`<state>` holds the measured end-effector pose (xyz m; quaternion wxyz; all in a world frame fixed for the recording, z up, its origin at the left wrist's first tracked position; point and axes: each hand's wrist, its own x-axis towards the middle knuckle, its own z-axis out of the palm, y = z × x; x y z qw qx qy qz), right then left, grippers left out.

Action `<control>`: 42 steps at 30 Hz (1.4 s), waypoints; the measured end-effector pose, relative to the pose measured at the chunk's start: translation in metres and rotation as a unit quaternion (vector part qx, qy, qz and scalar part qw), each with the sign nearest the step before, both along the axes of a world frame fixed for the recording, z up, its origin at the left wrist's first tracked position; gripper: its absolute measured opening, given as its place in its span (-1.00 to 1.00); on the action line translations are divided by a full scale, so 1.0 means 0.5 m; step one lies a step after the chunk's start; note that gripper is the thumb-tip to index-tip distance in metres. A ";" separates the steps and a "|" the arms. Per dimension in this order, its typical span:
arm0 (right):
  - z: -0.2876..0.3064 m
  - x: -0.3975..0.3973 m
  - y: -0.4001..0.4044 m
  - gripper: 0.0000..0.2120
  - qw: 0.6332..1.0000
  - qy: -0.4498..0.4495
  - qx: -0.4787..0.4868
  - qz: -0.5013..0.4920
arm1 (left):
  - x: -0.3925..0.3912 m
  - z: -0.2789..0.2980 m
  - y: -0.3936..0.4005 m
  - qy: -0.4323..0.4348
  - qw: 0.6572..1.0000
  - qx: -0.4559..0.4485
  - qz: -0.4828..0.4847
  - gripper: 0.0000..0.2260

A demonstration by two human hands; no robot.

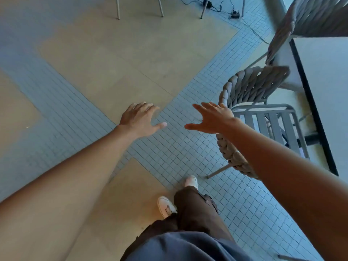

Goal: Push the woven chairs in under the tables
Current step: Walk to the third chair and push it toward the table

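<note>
Rightward of us the woven chair [244, 87] faces the worktop [327, 87] edge, nearer our right hand [212, 119]; both it and the left hand [140, 119] spread wide, each grip holding nothing.

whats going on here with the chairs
A person is tidying woven chairs in at a white table. Both hands are open and hold nothing: the right hand hovers by the backrest of the nearest woven chair, the left hand over the tiled floor. That chair's slatted seat still sticks out from the table.

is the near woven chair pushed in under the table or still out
Partly in. The woven chair's slatted seat reaches the table edge, mostly uncovered. Both hands are open, off it.
</note>
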<state>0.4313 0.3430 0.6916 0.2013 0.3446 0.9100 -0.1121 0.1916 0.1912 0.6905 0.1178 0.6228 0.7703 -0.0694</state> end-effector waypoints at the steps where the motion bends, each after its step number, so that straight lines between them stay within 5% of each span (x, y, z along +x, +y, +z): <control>1: -0.001 -0.011 0.017 0.09 1.000 0.004 0.004 -0.006 | -0.012 -0.002 0.021 0.002 1.000 -0.001 -0.008 -0.25; 26: -0.013 -0.146 0.657 0.09 0.985 0.005 -0.019 -0.174 | -0.176 -0.011 0.828 -0.005 0.989 -0.013 -0.148 -0.25; 42: 0.004 -0.231 0.998 0.02 0.922 -0.012 -0.015 -0.386 | -0.286 -0.043 1.365 -0.011 0.937 0.000 -0.348 -0.28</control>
